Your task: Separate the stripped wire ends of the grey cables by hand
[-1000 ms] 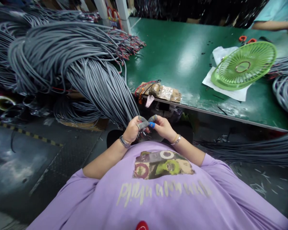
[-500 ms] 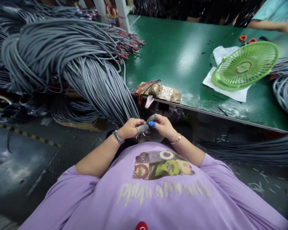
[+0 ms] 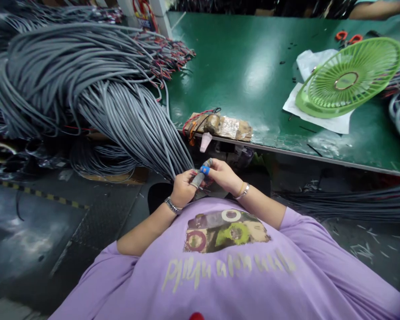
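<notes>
A thick bundle of grey cables (image 3: 143, 120) hangs off the table's left side, and its lower ends run down to my hands. My left hand (image 3: 183, 188) is closed at these ends, with a grey-wrapped fingertip pointing inward and thin reddish wires showing by the fingers. Touching it from the other side, my right hand (image 3: 222, 176) pinches at the cable end, with blue tape on the thumb and a grey wrap on a finger. The exact wire between the fingertips is too small to make out.
Ahead lies a green table (image 3: 226, 62). A cardboard piece (image 3: 242, 130) with tape and wires sits on its near edge. A green fan (image 3: 346, 82) stands at right near orange-handled scissors (image 3: 355, 39). More cables (image 3: 346, 204) lie low right; another person's arm (image 3: 380, 10) shows at back right.
Both hands have shifted slightly left, and my left wrist has dropped toward my body. The fingertips stay together at the cable ends. The camera view has tilted a little.
</notes>
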Available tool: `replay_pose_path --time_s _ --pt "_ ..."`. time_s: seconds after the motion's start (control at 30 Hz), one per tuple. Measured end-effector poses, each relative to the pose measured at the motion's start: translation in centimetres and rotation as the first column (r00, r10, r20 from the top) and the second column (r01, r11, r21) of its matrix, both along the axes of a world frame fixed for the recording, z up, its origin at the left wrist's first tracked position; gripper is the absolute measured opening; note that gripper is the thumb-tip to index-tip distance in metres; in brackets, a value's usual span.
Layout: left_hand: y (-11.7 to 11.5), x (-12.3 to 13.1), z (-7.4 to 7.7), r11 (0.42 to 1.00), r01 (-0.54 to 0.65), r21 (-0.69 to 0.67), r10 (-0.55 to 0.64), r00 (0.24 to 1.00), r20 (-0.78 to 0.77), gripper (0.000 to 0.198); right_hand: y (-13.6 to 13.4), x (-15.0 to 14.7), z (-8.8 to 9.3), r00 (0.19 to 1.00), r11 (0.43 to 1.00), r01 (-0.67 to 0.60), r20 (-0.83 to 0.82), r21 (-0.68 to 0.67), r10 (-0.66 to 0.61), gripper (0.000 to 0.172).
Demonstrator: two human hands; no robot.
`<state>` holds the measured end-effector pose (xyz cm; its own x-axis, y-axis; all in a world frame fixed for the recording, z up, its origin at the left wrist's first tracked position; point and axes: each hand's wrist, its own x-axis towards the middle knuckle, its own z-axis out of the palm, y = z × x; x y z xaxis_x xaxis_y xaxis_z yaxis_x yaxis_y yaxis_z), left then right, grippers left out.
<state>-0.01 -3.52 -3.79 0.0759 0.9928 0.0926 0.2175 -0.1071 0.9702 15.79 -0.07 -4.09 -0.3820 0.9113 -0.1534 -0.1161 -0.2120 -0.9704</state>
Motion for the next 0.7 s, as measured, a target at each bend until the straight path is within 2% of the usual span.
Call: replay_pose_path --time_s 0.13,0.23,0.33,0.43,0.5,0.57,0.7 --pt "0.8 -0.8 0.1 0.983 0.166 -0.073 -0.171 0.984 -0.058 0.023 0.4 0.0 -0.2 0.999 0.996 -0.013 0.042 0.090 0.009 0.032" --pt "0.9 -1.1 0.0 0.966 0.227 -0.122 -0.225 0.974 0.025 0.030 0.4 -0.2 0.4 0.998 0.987 -0.030 0.066 0.160 0.019 0.027" --pt "0.4 -0.8 -0.3 0.987 0.100 -0.123 -0.084 0.988 0.130 0.036 0.4 -0.5 1.0 0.998 0.987 0.008 0.067 0.162 -0.019 0.030" --pt "0.0 -0.3 -0.8 0.984 -0.071 -0.166 0.109 0.966 0.234 0.035 0.3 -0.7 0.9 0.996 0.995 0.074 0.038 0.070 -0.076 0.039" --pt "0.0 0.0 -1.3 0.968 -0.140 -0.209 0.199 0.933 0.299 0.035 0.1 -0.7 0.6 0.996 0.996 0.086 0.005 0.000 -0.086 0.044" --pt "0.1 0.2 -1.6 0.959 -0.169 -0.225 0.240 0.911 0.336 0.035 0.0 -0.6 0.4 0.995 0.996 0.087 -0.035 -0.030 -0.088 0.046" --pt "0.2 0.4 -1.7 0.960 -0.168 -0.222 0.235 0.916 0.325 0.039 -0.1 -0.5 0.4 0.992 0.995 0.094 -0.081 -0.018 -0.095 0.045"
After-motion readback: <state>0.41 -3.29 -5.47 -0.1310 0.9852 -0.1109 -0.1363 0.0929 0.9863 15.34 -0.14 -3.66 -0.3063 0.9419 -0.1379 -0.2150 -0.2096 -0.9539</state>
